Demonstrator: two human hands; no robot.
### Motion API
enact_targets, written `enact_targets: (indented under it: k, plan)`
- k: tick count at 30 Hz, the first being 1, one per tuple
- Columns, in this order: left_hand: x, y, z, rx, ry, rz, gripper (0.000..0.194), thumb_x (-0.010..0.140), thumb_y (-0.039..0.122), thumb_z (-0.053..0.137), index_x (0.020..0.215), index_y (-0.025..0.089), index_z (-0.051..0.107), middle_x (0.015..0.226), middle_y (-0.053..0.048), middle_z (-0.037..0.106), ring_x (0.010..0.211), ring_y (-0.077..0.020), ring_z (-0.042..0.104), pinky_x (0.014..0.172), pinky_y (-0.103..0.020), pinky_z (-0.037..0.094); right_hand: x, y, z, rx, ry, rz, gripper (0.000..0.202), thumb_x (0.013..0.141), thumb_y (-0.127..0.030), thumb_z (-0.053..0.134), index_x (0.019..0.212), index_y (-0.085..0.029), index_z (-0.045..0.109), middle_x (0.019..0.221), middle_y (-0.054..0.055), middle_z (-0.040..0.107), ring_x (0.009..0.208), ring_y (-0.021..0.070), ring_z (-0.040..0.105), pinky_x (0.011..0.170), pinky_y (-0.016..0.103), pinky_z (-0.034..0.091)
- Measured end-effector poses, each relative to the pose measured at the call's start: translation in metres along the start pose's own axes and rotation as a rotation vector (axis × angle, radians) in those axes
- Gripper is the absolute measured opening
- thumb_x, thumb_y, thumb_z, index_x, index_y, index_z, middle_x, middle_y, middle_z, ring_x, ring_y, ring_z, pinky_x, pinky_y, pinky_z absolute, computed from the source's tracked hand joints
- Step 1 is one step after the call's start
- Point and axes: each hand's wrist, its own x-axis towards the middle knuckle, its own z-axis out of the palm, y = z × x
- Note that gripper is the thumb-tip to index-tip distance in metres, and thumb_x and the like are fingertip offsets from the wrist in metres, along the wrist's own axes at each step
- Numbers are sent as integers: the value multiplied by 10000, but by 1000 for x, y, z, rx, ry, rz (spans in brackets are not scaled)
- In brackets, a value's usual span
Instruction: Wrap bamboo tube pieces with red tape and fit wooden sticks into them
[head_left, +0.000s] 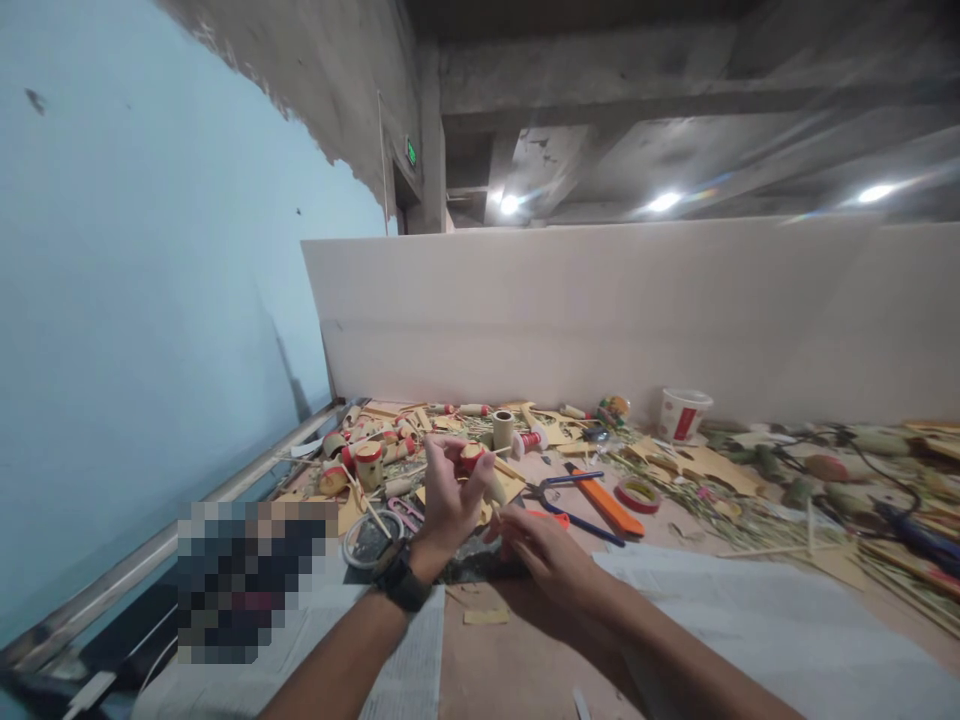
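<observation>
My left hand [452, 495], with a dark watch [403, 580] on its wrist, is closed around a small bamboo piece with a red rim and pale top [472, 457]. Just below it, my right hand [536, 540] has its fingertips pinched together near the piece's lower end; what lies between them is too small to make out. Right of the hands lie blue-handled pliers [574, 505], an orange utility knife [609, 500] and a roll of red tape [637, 494]. A similar red-rimmed bamboo tube [369, 467] stands to the left.
Behind the hands are a spool [529, 441] and an open bamboo tube [503, 429]. A paper cup [682, 415] stands by the white partition [570, 320]. Plant stems and scraps litter the table, with newspaper [757, 630] at the front. A metal rail [187, 540] runs along the left.
</observation>
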Motion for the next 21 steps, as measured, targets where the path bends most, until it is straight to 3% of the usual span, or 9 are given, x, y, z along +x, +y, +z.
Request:
enact_targets:
  k: [15, 21]
  plan:
    - [1, 9, 0, 11, 34, 28, 335, 832, 362, 713, 976, 221, 445, 765, 41, 548, 614, -93, 543, 561, -188, 435, 1, -2, 4, 1, 20, 6, 262, 1031, -376, 404, 943, -216, 593, 820, 15, 663, 733, 163, 591, 683, 260, 443]
    - [5, 11, -1, 37, 17, 43, 344, 851, 411, 689, 964, 227, 420, 729, 48, 551, 582, -91, 551, 519, -173, 436, 2, 1, 0, 55, -8, -7, 276, 1049, -362, 361, 970, -212, 579, 905, 29, 687, 795, 163, 629, 737, 268, 474]
